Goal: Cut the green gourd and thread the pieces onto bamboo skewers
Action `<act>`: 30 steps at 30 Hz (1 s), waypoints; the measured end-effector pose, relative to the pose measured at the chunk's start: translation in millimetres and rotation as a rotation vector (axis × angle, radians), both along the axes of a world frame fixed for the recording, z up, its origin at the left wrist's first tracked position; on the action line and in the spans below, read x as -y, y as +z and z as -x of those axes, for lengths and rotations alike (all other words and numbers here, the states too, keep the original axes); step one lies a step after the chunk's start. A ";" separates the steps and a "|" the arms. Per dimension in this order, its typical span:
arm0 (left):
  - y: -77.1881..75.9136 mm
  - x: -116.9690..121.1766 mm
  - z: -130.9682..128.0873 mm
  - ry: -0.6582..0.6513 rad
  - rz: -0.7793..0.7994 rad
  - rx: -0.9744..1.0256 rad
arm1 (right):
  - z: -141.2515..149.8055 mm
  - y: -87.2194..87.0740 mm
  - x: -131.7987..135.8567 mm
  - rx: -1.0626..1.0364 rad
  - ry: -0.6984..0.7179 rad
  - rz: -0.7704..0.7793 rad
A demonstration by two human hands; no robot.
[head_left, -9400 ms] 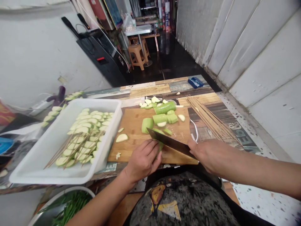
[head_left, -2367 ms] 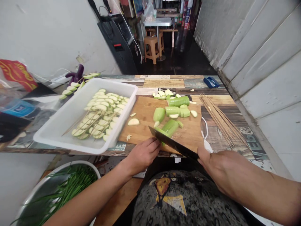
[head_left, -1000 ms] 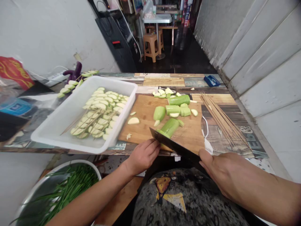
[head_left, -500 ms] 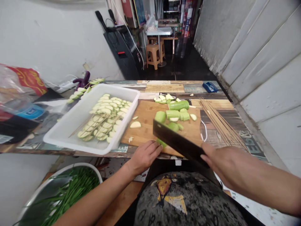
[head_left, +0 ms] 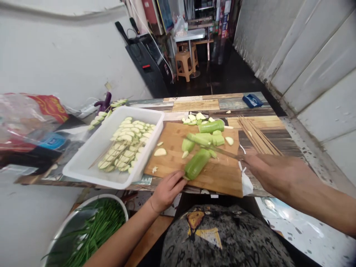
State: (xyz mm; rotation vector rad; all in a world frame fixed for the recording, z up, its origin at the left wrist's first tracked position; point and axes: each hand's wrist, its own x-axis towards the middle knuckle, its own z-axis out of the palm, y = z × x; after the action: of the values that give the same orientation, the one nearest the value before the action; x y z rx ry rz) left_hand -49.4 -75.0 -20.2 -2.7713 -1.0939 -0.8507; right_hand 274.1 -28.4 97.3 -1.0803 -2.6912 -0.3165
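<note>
My right hand (head_left: 265, 168) grips the handle of a cleaver (head_left: 225, 152), its blade turned nearly edge-on above the wooden cutting board (head_left: 169, 133). A long green piece (head_left: 198, 139) shows along the blade's far end; whether it clings to the blade, I cannot tell. With bent fingers, my left hand (head_left: 168, 189) holds the near end of a thick zucchini chunk (head_left: 197, 163) at the board's front. Behind it lie a further zucchini length (head_left: 210, 126), cut pieces and a half-round slice (head_left: 160, 152).
A white plastic tub (head_left: 83, 168) on the left holds skewered slices (head_left: 125, 148). Bamboo skewers (head_left: 258, 137) lie to the right, a blue box (head_left: 252, 100) behind them. Purple eggplants (head_left: 105, 102) rest by the wall. Below, a metal basin (head_left: 57, 237) contains long green stalks (head_left: 97, 226).
The cleaver has swung from broad side showing to nearly edge-on and moved a little up, uncovering the zucchini chunk. My left hand remains near the board's front edge. The view has shifted slightly.
</note>
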 end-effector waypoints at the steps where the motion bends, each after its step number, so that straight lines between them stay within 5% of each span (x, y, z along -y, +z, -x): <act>1: -1.0 1.8 0.6 0.011 -0.001 0.012 | -4.7 -2.3 -3.9 0.051 0.020 -0.064; 6: -5.0 8.6 10.0 0.030 -0.020 -0.022 | -19.5 -7.0 -17.6 0.113 0.196 -0.336; 12: -3.9 -17.7 34.2 0.498 -0.126 -0.149 | -25.5 -15.8 -26.7 0.066 0.274 -0.439; 16: -4.0 -37.6 40.6 0.691 -0.127 -0.237 | -35.0 -24.4 -31.8 0.108 0.238 -0.409; 23: -13.4 -24.0 42.9 0.765 -0.153 -0.116 | -54.9 -42.7 -37.9 0.098 0.076 -0.358; 30: 0.0 -26.3 35.8 0.834 -0.027 -0.097 | -56.0 -48.9 -35.6 0.062 0.010 -0.348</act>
State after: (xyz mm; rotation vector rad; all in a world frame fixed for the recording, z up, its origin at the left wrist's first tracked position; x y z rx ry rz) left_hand -85.1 -48.7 -20.2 -1.9616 -1.9421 -0.5844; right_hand 330.1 7.2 48.4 -0.9645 -2.5597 -0.7937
